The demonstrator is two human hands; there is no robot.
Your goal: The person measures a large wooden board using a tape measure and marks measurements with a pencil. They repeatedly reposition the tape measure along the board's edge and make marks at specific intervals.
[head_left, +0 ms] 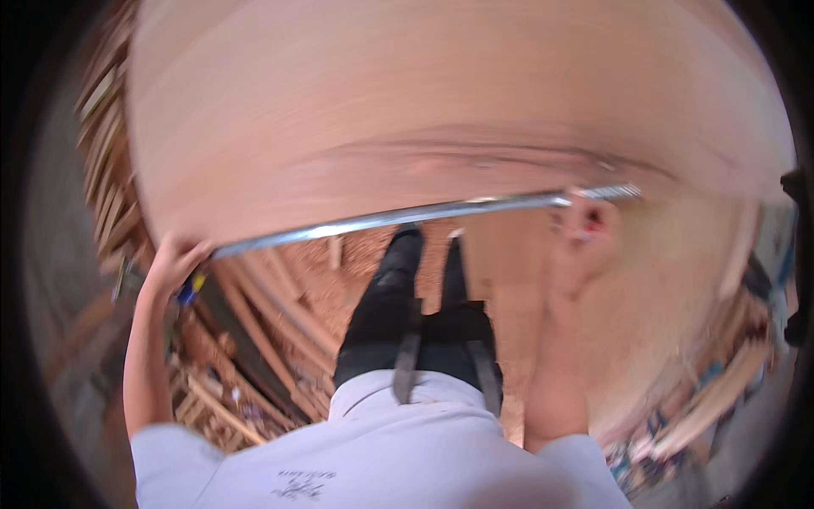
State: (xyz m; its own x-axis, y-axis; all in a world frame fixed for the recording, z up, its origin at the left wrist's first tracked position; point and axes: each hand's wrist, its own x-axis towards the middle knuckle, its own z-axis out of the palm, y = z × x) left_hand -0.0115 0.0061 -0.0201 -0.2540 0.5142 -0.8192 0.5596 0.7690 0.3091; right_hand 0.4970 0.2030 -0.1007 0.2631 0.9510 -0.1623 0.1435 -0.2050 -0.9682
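Your white shirt (381, 458) fills the bottom of the view, dark trousers (415, 322) below it standing on a floor littered with wood shavings (373, 246). Big reddish plywood sheet (441, 110) takes up the whole upper half — its near edge runs across at hand height, little free room in front of you. Stacked timber (110, 170) crowds the left side, more offcuts low right. Sheet looks smooth, pale red-brown, blurred; a long metal bar (407, 214) lies along its near edge. Your left hand (174, 263) — arm raised, grip closed over the sheet's left corner by the bar end. Your right hand (585, 225), arm straight up, grip wrapped round the bar near its right end.
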